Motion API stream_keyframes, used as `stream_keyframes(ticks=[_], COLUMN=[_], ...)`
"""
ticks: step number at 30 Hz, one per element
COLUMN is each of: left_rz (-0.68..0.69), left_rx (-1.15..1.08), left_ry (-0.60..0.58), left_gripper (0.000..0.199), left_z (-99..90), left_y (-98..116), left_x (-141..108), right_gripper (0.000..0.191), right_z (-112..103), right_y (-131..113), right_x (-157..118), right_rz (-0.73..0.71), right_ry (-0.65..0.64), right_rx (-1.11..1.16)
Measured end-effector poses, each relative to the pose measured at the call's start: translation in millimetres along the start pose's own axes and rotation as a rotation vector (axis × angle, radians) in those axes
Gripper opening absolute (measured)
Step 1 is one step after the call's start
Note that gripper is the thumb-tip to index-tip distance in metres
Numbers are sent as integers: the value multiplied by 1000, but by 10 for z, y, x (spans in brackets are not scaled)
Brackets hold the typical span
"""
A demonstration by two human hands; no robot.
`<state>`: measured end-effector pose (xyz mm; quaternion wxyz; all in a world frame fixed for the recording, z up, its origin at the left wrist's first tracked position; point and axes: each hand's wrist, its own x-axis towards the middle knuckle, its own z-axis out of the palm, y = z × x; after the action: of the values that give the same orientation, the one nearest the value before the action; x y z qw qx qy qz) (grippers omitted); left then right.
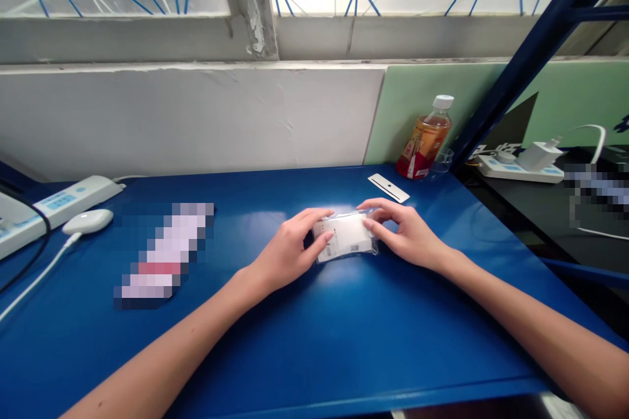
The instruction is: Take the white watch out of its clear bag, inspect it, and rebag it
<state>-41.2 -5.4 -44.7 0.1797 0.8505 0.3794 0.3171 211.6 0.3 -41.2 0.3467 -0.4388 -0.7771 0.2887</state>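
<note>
A small white box in clear plastic wrap (346, 239) is held between my two hands at the middle of the blue desk (314, 340). Fine print and a small square code show on its upper face. My left hand (297, 242) grips its left end, thumb on top and fingers along the far edge. At the right end, my right hand (400, 229) pinches the box and its wrap between thumb and fingers. Just beyond the right hand lies a flat white strip (388, 188) with a dark line and dot.
At the back right stands a drink bottle (426, 137) with a clear cup (442, 162) beside it. On the left are a blurred-out flat object (167, 252), a white earbud case (88, 221) on a cable and a power strip (63, 203). A blue ladder post (515, 65) slants at right.
</note>
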Motion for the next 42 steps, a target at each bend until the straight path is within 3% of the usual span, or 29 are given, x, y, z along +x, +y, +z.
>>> stream_keyframes(ticks=[5,11,19,24,33,37,42], left_rz=[-16,31,47,16,17,4,-32], left_rx=[106,154,213,220,198,192,221], left_ry=[-149,-229,-332,-337,-306,-302,-324], left_gripper=[69,59,66,83,75,78,83], left_z=[-20,-40,-168,-248,-237,-249,-260], left_y=[-1,-79,-137,-161,-182,-184,-163], left_x=[-21,-25,37,54,36,42,55], right_gripper=[24,35,68,79,83,77,84], right_z=[44,64,-15,12,-11,-18,-16], right_y=[59,178,117,132,157,167,156], right_x=[7,-1,-4,-14,-23,-15,5], right_rz=[-46,-173,-252,-220,-193,-163,-149], right_ry=[44,-33,-294,-335,-348,-348,-370], right_rx=[-171,-406,-413,-425,-366,-353,-378])
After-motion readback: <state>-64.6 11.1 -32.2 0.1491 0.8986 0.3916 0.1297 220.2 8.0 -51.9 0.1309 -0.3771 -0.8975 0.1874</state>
